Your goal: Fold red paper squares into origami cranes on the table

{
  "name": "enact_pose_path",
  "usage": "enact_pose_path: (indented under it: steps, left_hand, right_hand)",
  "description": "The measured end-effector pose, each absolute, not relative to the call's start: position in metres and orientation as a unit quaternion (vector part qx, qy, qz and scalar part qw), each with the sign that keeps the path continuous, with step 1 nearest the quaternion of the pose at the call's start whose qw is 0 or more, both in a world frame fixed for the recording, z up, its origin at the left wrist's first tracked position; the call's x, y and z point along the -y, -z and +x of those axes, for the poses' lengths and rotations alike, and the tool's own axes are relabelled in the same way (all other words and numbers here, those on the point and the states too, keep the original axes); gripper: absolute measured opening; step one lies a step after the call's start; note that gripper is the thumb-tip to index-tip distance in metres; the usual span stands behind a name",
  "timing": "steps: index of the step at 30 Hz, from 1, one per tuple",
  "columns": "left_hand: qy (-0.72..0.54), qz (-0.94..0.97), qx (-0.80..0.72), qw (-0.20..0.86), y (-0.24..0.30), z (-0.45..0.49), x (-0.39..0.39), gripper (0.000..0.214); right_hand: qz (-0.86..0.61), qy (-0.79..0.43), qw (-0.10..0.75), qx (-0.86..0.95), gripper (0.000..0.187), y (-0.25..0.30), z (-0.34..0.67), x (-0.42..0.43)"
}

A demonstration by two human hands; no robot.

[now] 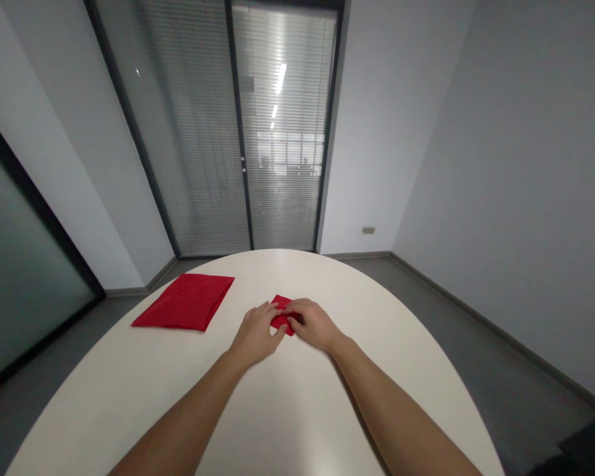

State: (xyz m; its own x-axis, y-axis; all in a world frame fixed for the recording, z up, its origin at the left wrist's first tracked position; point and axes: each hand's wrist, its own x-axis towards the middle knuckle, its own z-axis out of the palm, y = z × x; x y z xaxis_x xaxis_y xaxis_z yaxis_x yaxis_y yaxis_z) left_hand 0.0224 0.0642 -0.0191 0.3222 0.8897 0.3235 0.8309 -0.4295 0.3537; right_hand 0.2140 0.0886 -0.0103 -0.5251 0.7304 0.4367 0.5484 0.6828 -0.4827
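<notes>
A small folded red cloth lies on the white round table, mostly covered by both hands. My left hand rests on its left side with the fingers pressed down on the cloth. My right hand lies on its right side, fingers curled over the fabric. The two hands meet over the cloth. A larger red cloth, folded into a flat square, lies to the left, apart from both hands.
The table edge curves round at the far side and to the right. Beyond it are grey floor, grey walls and a glass door with blinds. A dark object shows at the bottom right corner.
</notes>
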Motion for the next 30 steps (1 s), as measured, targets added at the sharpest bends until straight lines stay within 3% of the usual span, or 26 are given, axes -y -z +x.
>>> enact_pose_path:
  steps: [13, 30]
  left_hand:
    - [-0.212, 0.78, -0.586, 0.05, 0.026, 0.025, -0.065, 0.046]
    - [-0.221, 0.763, -0.606, 0.047, 0.028, 0.022, -0.073, 0.041]
  right_hand:
    - [-0.415, -0.109, 0.291, 0.855, 0.027, 0.016, 0.215, -0.092]
    - [-0.403, -0.132, 0.302, 0.854, 0.02, 0.02, 0.216, -0.096]
